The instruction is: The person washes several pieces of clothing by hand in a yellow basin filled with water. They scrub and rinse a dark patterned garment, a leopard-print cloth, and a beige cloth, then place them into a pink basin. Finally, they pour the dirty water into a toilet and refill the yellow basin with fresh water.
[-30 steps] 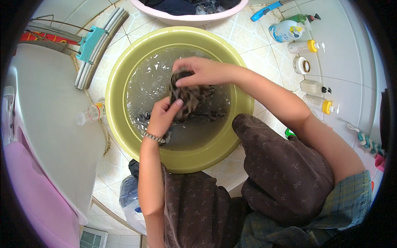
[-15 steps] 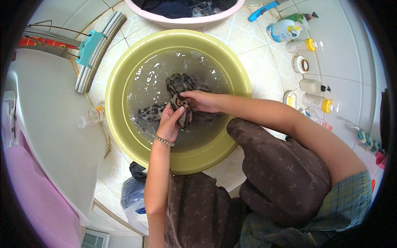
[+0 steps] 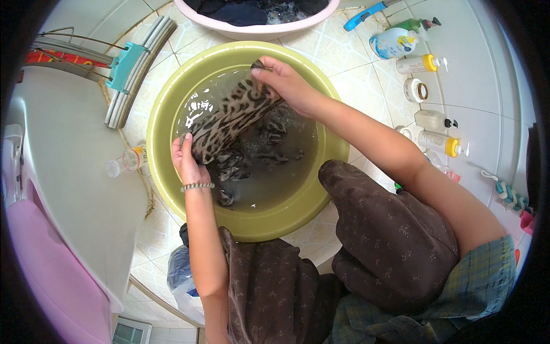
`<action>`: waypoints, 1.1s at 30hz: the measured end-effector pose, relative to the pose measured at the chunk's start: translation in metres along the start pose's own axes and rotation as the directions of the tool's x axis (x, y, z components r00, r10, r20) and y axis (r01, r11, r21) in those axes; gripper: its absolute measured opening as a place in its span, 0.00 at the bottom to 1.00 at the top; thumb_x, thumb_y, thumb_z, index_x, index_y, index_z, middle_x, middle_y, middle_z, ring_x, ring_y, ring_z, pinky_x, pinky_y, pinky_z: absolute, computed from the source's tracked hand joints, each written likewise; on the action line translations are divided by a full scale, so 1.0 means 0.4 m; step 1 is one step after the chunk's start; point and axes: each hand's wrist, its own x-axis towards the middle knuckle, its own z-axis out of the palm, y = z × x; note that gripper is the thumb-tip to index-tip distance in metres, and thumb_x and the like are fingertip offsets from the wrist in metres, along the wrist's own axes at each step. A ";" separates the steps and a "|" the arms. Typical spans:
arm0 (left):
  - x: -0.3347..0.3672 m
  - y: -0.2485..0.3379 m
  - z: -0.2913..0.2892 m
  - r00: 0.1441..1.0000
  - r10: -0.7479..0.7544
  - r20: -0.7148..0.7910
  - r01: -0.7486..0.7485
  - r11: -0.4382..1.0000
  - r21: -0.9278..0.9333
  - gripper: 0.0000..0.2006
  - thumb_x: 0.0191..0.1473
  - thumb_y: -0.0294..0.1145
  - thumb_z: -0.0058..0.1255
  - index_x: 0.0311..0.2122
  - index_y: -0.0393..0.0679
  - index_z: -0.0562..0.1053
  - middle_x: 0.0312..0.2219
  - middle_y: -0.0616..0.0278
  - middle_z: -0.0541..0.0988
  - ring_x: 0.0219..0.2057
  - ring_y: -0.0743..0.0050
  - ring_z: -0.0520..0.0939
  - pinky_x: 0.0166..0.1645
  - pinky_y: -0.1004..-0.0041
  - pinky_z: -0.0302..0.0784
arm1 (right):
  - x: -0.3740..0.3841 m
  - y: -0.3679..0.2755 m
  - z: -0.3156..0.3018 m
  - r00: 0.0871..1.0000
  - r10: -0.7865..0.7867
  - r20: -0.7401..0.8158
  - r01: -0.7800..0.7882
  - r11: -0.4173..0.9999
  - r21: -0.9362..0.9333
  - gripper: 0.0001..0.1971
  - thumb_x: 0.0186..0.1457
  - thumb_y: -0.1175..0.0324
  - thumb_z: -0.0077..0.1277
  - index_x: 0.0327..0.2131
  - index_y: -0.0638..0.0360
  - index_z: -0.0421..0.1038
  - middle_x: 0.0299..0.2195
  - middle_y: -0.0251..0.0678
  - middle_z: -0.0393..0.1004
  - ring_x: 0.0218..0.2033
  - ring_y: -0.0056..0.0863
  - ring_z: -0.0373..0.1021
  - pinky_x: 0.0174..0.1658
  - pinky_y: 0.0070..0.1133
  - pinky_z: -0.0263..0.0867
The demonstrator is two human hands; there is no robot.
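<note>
A wet leopard-print cloth (image 3: 235, 113) is stretched slantwise between my hands over a green basin (image 3: 163, 103). My left hand (image 3: 188, 159), with a beaded bracelet (image 3: 197, 187) at the wrist, pinches the cloth's near left end. Higher up and to the right, my right hand (image 3: 286, 86) grips its far end between thumb and fingers. The rest of the patterned cloth hangs down into murky grey water (image 3: 275, 186), where dark folds show at the surface; how much lies below cannot be seen.
A pink tub (image 3: 258, 30) with dark clothes stands beyond the basin. At the left are a squeeze mop (image 3: 134, 69) and a clear bottle (image 3: 123, 161). Several bottles, including a white-and-blue one (image 3: 389, 44), line the right wall. A plastic bag (image 3: 180, 269) lies near my left arm.
My hands have moved apart, the left toward the near left and the right up and away. The cloth, bunched between them before, is now spread out.
</note>
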 end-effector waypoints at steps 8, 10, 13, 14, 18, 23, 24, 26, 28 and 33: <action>0.058 -0.196 -0.057 0.940 0.021 0.341 -0.283 0.606 0.743 0.16 0.45 0.29 0.57 0.38 0.39 0.65 0.31 0.60 0.73 0.34 0.71 0.73 0.43 0.75 0.68 | -0.017 0.227 -0.027 0.975 0.127 0.182 0.119 0.394 -0.911 0.19 0.46 0.68 0.51 0.40 0.62 0.58 0.28 0.50 0.71 0.34 0.50 0.68 0.36 0.39 0.64; 0.040 -0.157 -0.023 0.997 0.066 -0.032 -0.007 0.521 0.854 0.19 0.46 0.34 0.56 0.40 0.36 0.65 0.33 0.53 0.74 0.37 0.63 0.75 0.45 0.72 0.68 | -0.018 0.233 -0.035 0.999 0.030 0.012 0.002 0.310 -0.951 0.17 0.45 0.68 0.50 0.39 0.61 0.60 0.27 0.50 0.71 0.33 0.50 0.69 0.35 0.40 0.64; 0.042 -0.230 -0.077 0.802 0.192 0.566 -0.598 0.280 0.751 0.24 0.45 0.34 0.55 0.46 0.33 0.63 0.38 0.45 0.73 0.41 0.50 0.73 0.48 0.68 0.66 | -0.057 0.229 -0.003 0.968 0.185 0.171 0.113 0.288 -0.951 0.15 0.47 0.67 0.48 0.39 0.60 0.63 0.27 0.51 0.71 0.32 0.48 0.69 0.36 0.40 0.65; 0.045 -0.209 -0.078 0.824 -0.053 0.564 -0.533 0.265 0.803 0.22 0.45 0.33 0.54 0.44 0.32 0.65 0.36 0.47 0.75 0.38 0.54 0.75 0.45 0.68 0.68 | -0.066 0.220 0.002 0.937 0.248 0.244 0.158 0.323 -0.933 0.15 0.47 0.66 0.48 0.40 0.59 0.63 0.28 0.51 0.72 0.32 0.48 0.70 0.36 0.39 0.65; 0.073 -0.199 -0.103 0.972 0.115 0.204 -0.233 0.548 0.803 0.16 0.45 0.35 0.54 0.37 0.34 0.70 0.28 0.47 0.77 0.30 0.51 0.78 0.38 0.66 0.71 | -0.036 0.248 -0.064 0.997 -0.075 -0.036 0.010 0.532 -0.847 0.15 0.48 0.62 0.48 0.35 0.63 0.67 0.28 0.50 0.72 0.32 0.49 0.69 0.37 0.39 0.64; 0.018 -0.095 -0.042 0.911 -0.202 0.359 -0.270 0.365 0.891 0.15 0.51 0.40 0.50 0.32 0.35 0.72 0.19 0.63 0.74 0.20 0.78 0.69 0.28 0.77 0.66 | -0.057 0.188 -0.078 0.855 0.505 0.118 -0.356 0.737 -0.575 0.17 0.53 0.54 0.46 0.33 0.61 0.70 0.22 0.33 0.71 0.22 0.23 0.62 0.29 0.19 0.61; 0.023 -0.087 -0.051 0.948 -0.133 0.289 -0.188 0.499 0.846 0.14 0.52 0.39 0.48 0.32 0.36 0.73 0.19 0.67 0.74 0.20 0.80 0.68 0.27 0.78 0.65 | -0.057 0.167 -0.069 0.886 0.458 0.072 -0.400 0.834 -0.381 0.16 0.54 0.55 0.46 0.31 0.60 0.70 0.22 0.32 0.70 0.22 0.21 0.62 0.29 0.18 0.61; 0.018 -0.058 -0.082 0.976 0.055 0.211 -0.183 0.734 0.654 0.10 0.55 0.34 0.45 0.31 0.40 0.75 0.22 0.69 0.76 0.20 0.85 0.70 0.25 0.82 0.65 | -0.056 0.125 -0.054 0.916 0.398 -0.054 -0.395 0.917 0.050 0.13 0.54 0.57 0.46 0.29 0.56 0.71 0.23 0.29 0.70 0.23 0.17 0.62 0.29 0.15 0.61; 0.002 -0.007 -0.086 0.988 -0.086 0.132 0.019 0.896 0.443 0.08 0.54 0.31 0.45 0.36 0.41 0.73 0.23 0.70 0.76 0.22 0.88 0.71 0.27 0.84 0.66 | -0.058 0.057 -0.066 0.918 0.395 0.011 -0.375 0.863 0.339 0.15 0.54 0.59 0.46 0.41 0.57 0.66 0.34 0.30 0.70 0.34 0.17 0.65 0.39 0.17 0.63; -0.067 0.119 0.021 0.969 0.127 0.213 -0.174 0.959 0.224 0.21 0.54 0.25 0.43 0.54 0.39 0.58 0.43 0.61 0.71 0.40 0.77 0.73 0.45 0.77 0.70 | -0.080 -0.100 -0.037 0.970 0.235 -0.068 -0.236 0.972 -0.015 0.35 0.50 0.63 0.52 0.57 0.61 0.46 0.49 0.41 0.63 0.49 0.27 0.61 0.55 0.25 0.54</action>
